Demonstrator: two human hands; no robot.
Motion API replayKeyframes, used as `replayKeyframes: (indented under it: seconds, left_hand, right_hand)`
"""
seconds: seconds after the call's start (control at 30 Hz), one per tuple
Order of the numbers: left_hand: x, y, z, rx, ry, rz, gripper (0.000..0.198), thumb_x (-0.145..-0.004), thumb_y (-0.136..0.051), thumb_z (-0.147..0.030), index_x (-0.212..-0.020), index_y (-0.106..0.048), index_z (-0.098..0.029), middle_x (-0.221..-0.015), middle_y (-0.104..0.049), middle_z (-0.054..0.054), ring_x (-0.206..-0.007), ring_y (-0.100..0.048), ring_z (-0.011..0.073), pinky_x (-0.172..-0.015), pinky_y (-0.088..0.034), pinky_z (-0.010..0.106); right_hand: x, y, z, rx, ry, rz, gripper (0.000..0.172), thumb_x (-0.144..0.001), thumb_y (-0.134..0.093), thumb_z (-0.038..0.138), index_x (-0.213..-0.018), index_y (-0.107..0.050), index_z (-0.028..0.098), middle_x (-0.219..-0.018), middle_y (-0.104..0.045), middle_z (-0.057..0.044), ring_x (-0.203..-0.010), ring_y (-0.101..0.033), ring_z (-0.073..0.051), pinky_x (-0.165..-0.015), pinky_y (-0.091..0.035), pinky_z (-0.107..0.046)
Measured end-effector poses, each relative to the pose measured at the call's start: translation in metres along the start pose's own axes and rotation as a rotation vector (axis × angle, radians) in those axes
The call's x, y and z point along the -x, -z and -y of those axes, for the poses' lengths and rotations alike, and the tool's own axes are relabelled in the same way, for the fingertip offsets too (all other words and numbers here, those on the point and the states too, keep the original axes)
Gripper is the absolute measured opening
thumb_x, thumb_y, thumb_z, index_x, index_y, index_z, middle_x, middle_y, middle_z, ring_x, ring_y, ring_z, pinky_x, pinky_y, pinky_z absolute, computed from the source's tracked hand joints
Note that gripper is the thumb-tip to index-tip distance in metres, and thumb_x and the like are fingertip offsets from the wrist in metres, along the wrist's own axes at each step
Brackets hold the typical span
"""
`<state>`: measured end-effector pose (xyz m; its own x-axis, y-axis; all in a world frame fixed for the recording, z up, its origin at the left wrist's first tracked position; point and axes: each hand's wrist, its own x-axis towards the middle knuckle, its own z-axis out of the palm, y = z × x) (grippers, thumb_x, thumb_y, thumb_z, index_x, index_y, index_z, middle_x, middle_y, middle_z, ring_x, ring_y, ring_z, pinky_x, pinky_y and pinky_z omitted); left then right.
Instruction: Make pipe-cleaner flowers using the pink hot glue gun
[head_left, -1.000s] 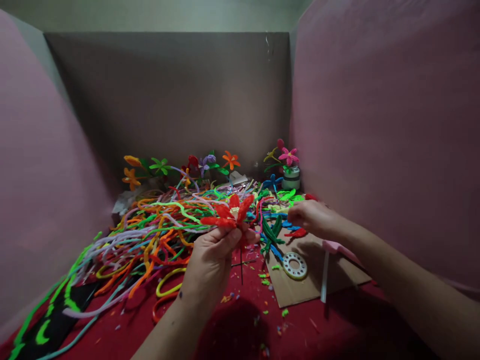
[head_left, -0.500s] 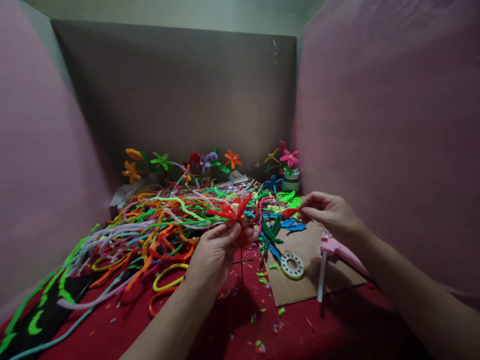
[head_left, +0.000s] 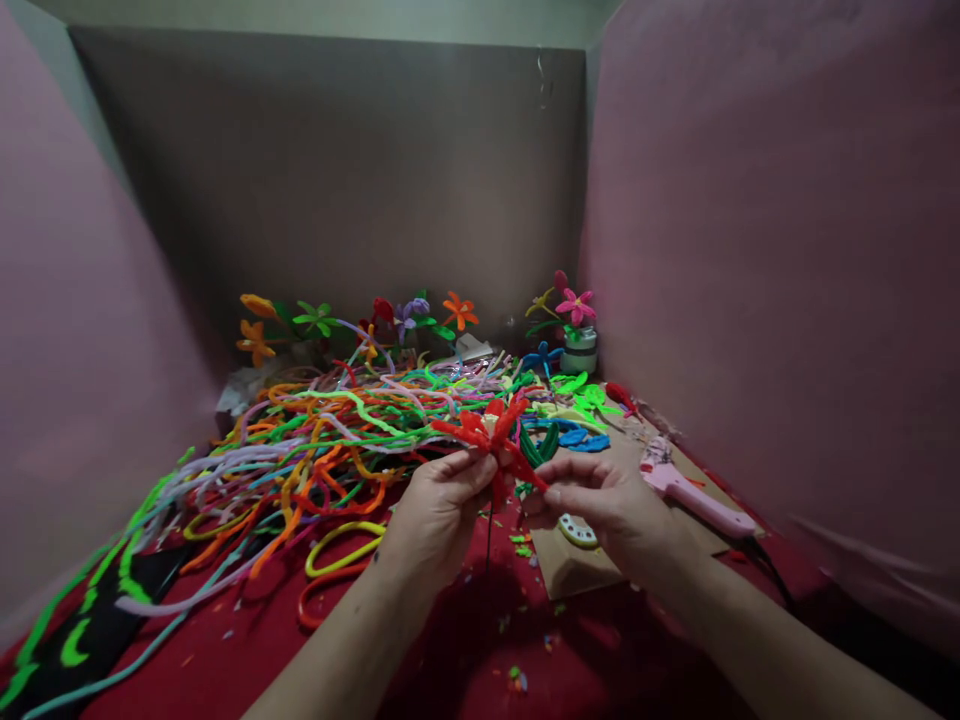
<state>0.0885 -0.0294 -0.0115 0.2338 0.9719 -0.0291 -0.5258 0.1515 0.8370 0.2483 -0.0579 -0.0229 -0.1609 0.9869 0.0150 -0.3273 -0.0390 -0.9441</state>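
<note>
My left hand (head_left: 439,510) pinches a red pipe-cleaner flower (head_left: 474,432) just below its bloom. The flower has a pale centre, and a thin dark stem (head_left: 489,545) hangs down under the hand. My right hand (head_left: 611,505) is closed at the fingertips on a red petal (head_left: 529,472), whose other end meets the right side of the bloom. Whether the petal is fixed there I cannot tell. Dark green pipe-cleaner leaves (head_left: 546,447) show just behind the right fingers. Partly covered by that hand, a white ring with holes (head_left: 576,530) lies on brown cardboard (head_left: 566,580).
A pink glue gun (head_left: 701,503) rests on the cardboard's right side. Many coloured pipe cleaners (head_left: 315,430) are heaped to the left. Finished flowers stand at the back, some by a white jar (head_left: 579,352). Scraps (head_left: 516,675) litter the red cloth (head_left: 442,660).
My right hand has come left and down with the red petal, bringing it to the flower. The glue gun now lies turned, its clear stick no longer visible. The view has shifted slightly.
</note>
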Motion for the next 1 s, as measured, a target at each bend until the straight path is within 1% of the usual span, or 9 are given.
replayKeyframes:
  seconds: [0.13,0.27,0.33,0.47,0.6,0.77,0.83,0.9,1.0]
  left_hand:
    - [0.000,0.001,-0.003,-0.005,0.040,0.042,0.010,-0.062,-0.071,-0.010,-0.072,-0.071,-0.009,-0.070,-0.069,0.007,-0.063,-0.060,0.0118,-0.058,-0.044,0.020]
    - [-0.001,0.002,-0.006,0.033,0.064,0.032,0.014,-0.060,-0.073,-0.010,-0.074,-0.071,-0.010,-0.075,-0.070,0.007,-0.067,-0.061,0.0126,-0.062,-0.047,0.020]
    - [-0.002,0.003,-0.004,0.039,0.060,0.049,0.015,-0.061,-0.072,-0.010,-0.076,-0.072,-0.010,-0.077,-0.071,0.007,-0.072,-0.062,0.0124,-0.066,-0.047,0.019]
    - [-0.002,0.003,0.006,0.032,0.072,0.112,0.012,-0.062,-0.072,-0.009,-0.075,-0.072,-0.010,-0.074,-0.071,0.007,-0.075,-0.062,0.0126,-0.073,-0.047,0.019]
    - [0.001,-0.001,0.011,0.032,0.107,0.107,0.012,-0.062,-0.073,-0.010,-0.074,-0.072,-0.011,-0.072,-0.070,0.006,-0.068,-0.062,0.0124,-0.064,-0.048,0.020]
    - [0.003,-0.006,0.010,0.054,0.096,0.041,0.016,-0.054,-0.077,-0.011,-0.069,-0.071,-0.009,-0.064,-0.068,0.005,-0.057,-0.059,0.0103,-0.054,-0.048,0.019]
    - [0.001,-0.006,0.010,0.037,0.102,0.042,0.017,-0.055,-0.077,-0.012,-0.070,-0.071,-0.009,-0.062,-0.067,0.005,-0.055,-0.059,0.0110,-0.051,-0.048,0.019]
    - [0.000,-0.005,0.010,0.018,0.099,0.038,0.016,-0.056,-0.076,-0.012,-0.071,-0.071,-0.008,-0.060,-0.066,0.005,-0.053,-0.058,0.0112,-0.048,-0.048,0.020]
    - [-0.001,-0.003,0.008,0.008,0.090,-0.032,0.016,-0.056,-0.075,-0.009,-0.070,-0.070,-0.007,-0.059,-0.065,0.005,-0.050,-0.057,0.0094,-0.047,-0.047,0.018]
  right_hand:
    - [-0.003,-0.001,-0.001,0.075,-0.026,-0.032,0.013,-0.057,-0.073,0.019,-0.067,-0.066,0.013,-0.060,-0.065,-0.001,-0.058,-0.060,-0.012,-0.063,-0.044,-0.027]
    - [-0.010,-0.001,-0.004,-0.245,-0.021,-0.151,0.016,-0.053,-0.074,0.012,-0.066,-0.065,0.014,-0.057,-0.059,0.004,-0.051,-0.050,-0.007,-0.053,-0.037,-0.021]
    - [-0.012,-0.004,-0.005,-0.410,-0.027,-0.158,0.016,-0.053,-0.074,0.010,-0.064,-0.064,0.015,-0.057,-0.059,0.004,-0.051,-0.049,-0.007,-0.052,-0.037,-0.021]
    - [-0.014,-0.011,-0.005,-0.509,-0.020,-0.176,0.015,-0.054,-0.074,0.007,-0.060,-0.063,0.015,-0.056,-0.059,0.004,-0.051,-0.049,-0.007,-0.052,-0.037,-0.021]
    - [-0.013,-0.016,-0.008,-0.510,-0.032,-0.151,0.015,-0.055,-0.073,0.007,-0.066,-0.065,0.015,-0.061,-0.064,0.002,-0.054,-0.053,-0.008,-0.053,-0.038,-0.020]
    - [-0.013,-0.021,-0.015,-0.578,-0.108,-0.112,0.022,-0.056,-0.069,0.007,-0.075,-0.065,0.016,-0.063,-0.061,0.003,-0.054,-0.050,-0.008,-0.054,-0.038,-0.021]
    - [-0.011,-0.019,-0.016,-0.523,-0.128,-0.094,0.022,-0.059,-0.069,0.011,-0.079,-0.064,0.015,-0.063,-0.057,0.003,-0.053,-0.047,-0.007,-0.052,-0.036,-0.021]
    - [-0.005,-0.011,-0.015,-0.356,-0.106,-0.092,0.022,-0.062,-0.068,0.016,-0.083,-0.063,0.015,-0.064,-0.055,0.003,-0.052,-0.045,-0.007,-0.050,-0.034,-0.021]
    - [0.012,0.021,-0.009,0.165,0.053,-0.168,0.021,-0.069,-0.064,0.025,-0.088,-0.062,0.017,-0.077,-0.058,-0.002,-0.062,-0.050,-0.012,-0.054,-0.038,-0.024]
